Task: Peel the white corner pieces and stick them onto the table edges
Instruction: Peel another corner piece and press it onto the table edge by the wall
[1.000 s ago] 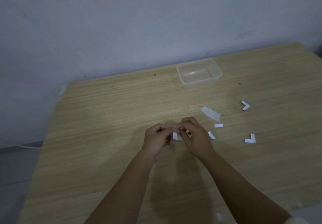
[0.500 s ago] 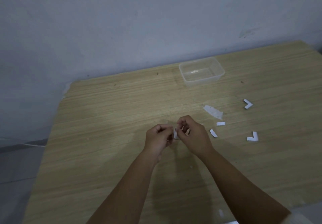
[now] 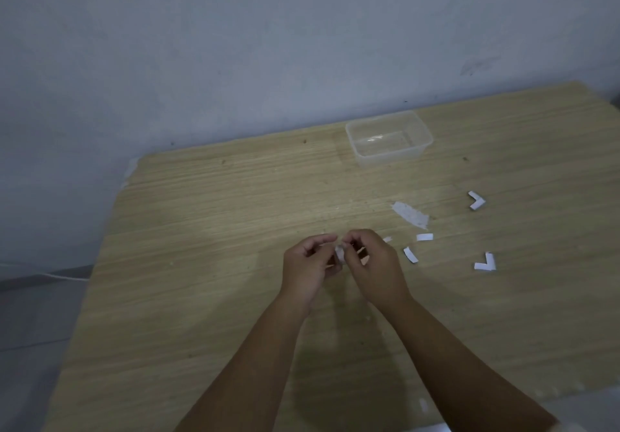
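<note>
White corner piece (image 3: 339,254) pinched upright between left hand (image 3: 310,265) and right hand (image 3: 374,263), over wooden table (image 3: 201,263), clear plastic container (image 3: 389,138) beyond hands, nothing visible inside

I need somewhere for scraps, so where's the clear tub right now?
In the head view the tub sits empty at the table's far edge by the wall, beyond both hands and slightly right.

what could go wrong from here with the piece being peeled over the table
1. Both hands, left hand and right hand, pinch one small white piece; the grip is tiny, so it may slip or fold and stick to itself.
2. Peeled strips lie near the two L-shaped corner pieces; a sticky piece might land on them.
3. The torn patch could catch loose pieces.
</note>
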